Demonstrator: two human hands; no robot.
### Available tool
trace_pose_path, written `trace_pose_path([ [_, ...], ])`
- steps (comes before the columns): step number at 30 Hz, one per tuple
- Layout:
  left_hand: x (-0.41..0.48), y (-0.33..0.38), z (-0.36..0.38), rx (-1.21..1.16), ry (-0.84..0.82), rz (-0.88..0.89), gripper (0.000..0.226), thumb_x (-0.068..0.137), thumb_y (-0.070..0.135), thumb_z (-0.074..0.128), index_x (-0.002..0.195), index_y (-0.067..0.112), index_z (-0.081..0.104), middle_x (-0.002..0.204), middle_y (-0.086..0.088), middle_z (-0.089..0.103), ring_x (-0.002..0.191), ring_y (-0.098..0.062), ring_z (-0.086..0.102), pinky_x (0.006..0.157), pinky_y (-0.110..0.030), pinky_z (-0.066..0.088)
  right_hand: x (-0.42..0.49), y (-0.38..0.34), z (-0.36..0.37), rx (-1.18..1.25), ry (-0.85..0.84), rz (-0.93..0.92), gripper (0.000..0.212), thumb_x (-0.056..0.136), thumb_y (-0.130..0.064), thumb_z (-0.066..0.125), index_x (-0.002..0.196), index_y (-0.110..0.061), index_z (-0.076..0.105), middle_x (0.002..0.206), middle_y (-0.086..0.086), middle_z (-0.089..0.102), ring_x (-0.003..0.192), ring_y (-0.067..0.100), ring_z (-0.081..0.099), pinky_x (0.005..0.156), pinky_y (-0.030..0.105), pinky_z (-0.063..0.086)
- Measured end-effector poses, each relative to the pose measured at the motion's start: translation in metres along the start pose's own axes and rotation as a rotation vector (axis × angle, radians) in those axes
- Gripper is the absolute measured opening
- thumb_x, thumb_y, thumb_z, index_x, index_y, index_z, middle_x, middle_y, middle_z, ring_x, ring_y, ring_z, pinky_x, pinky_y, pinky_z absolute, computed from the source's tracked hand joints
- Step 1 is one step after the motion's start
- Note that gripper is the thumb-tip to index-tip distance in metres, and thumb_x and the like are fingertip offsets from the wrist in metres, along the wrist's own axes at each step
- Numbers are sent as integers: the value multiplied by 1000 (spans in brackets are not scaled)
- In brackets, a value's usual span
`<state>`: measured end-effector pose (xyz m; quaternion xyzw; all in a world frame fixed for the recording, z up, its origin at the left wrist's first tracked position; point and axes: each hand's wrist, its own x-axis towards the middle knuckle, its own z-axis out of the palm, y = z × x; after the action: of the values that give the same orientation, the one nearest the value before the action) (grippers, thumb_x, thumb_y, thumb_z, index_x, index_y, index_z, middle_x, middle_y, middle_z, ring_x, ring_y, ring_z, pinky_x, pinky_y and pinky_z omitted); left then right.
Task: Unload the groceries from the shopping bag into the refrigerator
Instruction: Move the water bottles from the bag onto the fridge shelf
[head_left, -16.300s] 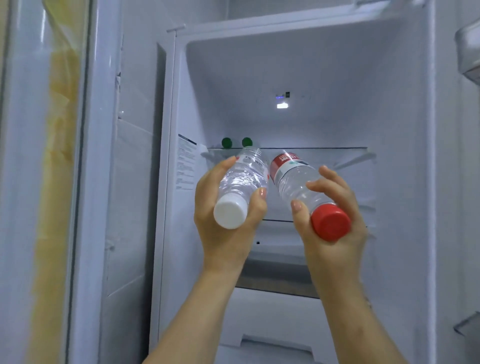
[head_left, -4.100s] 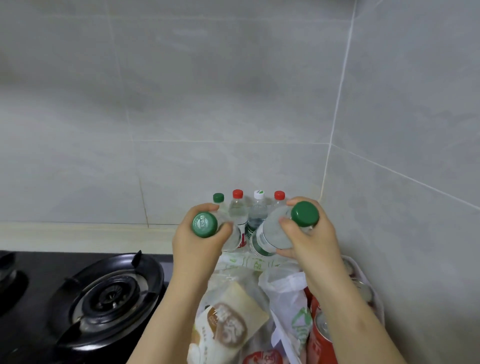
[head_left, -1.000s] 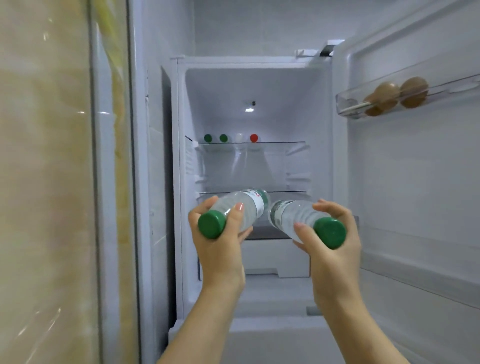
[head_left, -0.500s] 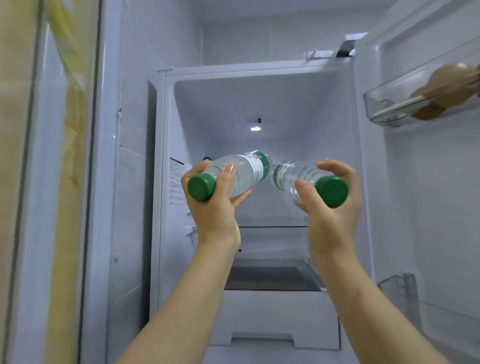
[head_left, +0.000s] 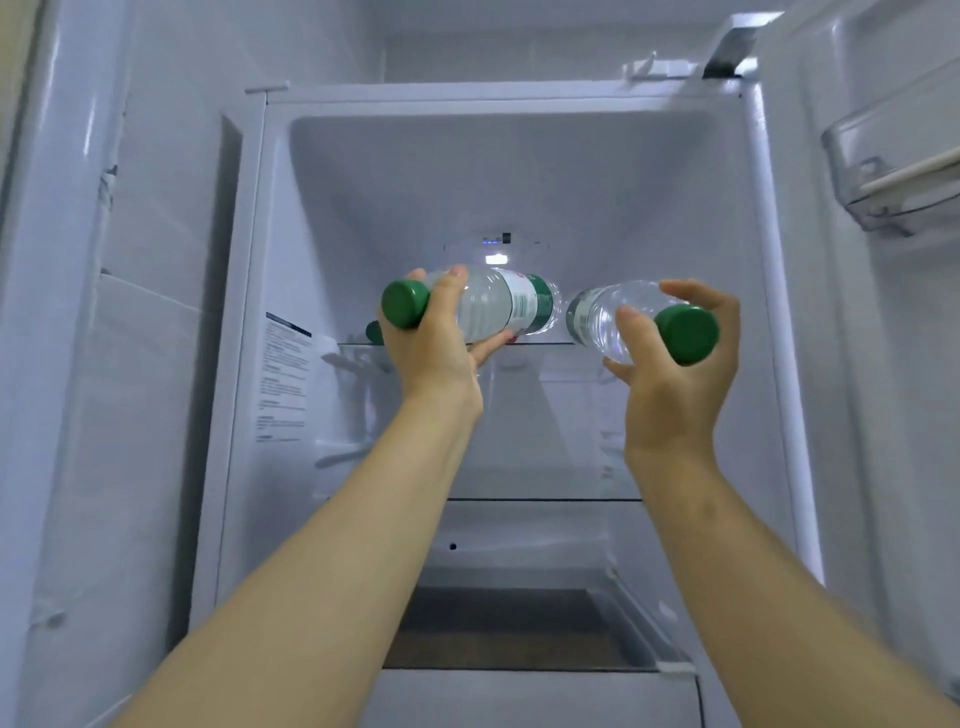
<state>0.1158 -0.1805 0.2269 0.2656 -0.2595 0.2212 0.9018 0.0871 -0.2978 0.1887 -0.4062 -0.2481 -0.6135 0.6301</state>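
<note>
My left hand (head_left: 434, 343) grips a clear water bottle (head_left: 493, 306) with a green cap, held nearly level with its base pointing into the open refrigerator (head_left: 291, 218). My right hand (head_left: 670, 374) grips a second green-capped water bottle (head_left: 602, 322) the same way. Both bottle bases hang just above the front edge of the top glass shelf (head_left: 540, 344). Behind my left hand a green cap (head_left: 373, 332) of a bottle standing on that shelf peeks out; the rest of the shelf's contents are hidden by the hands.
A second glass shelf (head_left: 545, 500) lies below, and a drawer (head_left: 519, 696) sits at the bottom. The open door's clear bin (head_left: 893, 171) juts in at the upper right. A white wall panel (head_left: 145, 364) runs along the left.
Both hands have risen and pushed forward with the bottles, up to the level of the top shelf. The view has moved closer to the refrigerator and tilted up.
</note>
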Motion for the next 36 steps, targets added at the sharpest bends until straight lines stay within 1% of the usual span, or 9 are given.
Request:
trace_pose_path([
  [9,67,-28,-4,64,-134,-19,41,83,12,67,121,10,48,124,-5,46,114,-26,49,68,-54,57,26,50,22,-40,55,-30,25,66,-22,65,86,-32,54,69,-25,51,64,-4,52,78,53,53],
  [14,93,-43,-10,164,-202,1,32,83,14,68,109,14,50,106,-1,50,97,-17,53,65,-48,59,35,71,29,-85,62,-1,25,64,-24,65,84,-33,53,62,-24,49,60,-4,50,78,54,54],
  [18,112,-54,-12,260,-223,58,33,80,19,71,106,18,52,94,5,54,88,-9,53,85,-54,52,49,78,32,-122,53,16,24,63,-27,66,82,-33,53,65,-22,47,65,0,50,79,54,53],
  [20,117,-59,-8,295,-247,81,28,79,18,72,98,22,52,89,8,53,85,-8,52,87,-54,51,57,81,31,-146,45,35,23,63,-28,65,81,-34,53,66,-20,46,66,1,50,80,54,53],
  [23,117,-67,-2,359,-282,110,26,81,18,71,86,29,48,83,11,48,76,-5,50,79,-46,56,66,84,29,-175,36,64,22,70,-23,67,83,-32,53,73,-16,48,70,4,51,80,56,52],
  [27,115,-76,3,443,-338,205,25,82,16,69,89,24,46,81,8,48,74,-9,50,49,-19,51,78,86,27,-227,24,91,21,79,-15,64,90,-27,52,77,-13,48,74,6,50,82,55,52],
  [30,115,-81,8,528,-358,246,27,81,19,70,86,25,44,78,8,48,77,-14,50,56,-17,47,85,87,27,-285,-15,104,20,79,-14,64,89,-27,51,74,-14,47,72,6,49,83,54,53],
  [33,117,-82,14,589,-363,280,26,82,20,70,88,25,45,79,10,48,74,-8,49,48,-10,44,92,89,26,-326,-56,140,20,80,-13,61,90,-26,50,73,-14,47,69,6,47,83,51,53],
  [36,119,-83,19,712,-433,353,24,80,21,71,84,22,46,77,11,47,75,-13,47,71,-34,54,96,93,23,-391,-103,134,21,80,-13,61,95,-24,50,74,-13,47,67,5,46,73,33,50],
])
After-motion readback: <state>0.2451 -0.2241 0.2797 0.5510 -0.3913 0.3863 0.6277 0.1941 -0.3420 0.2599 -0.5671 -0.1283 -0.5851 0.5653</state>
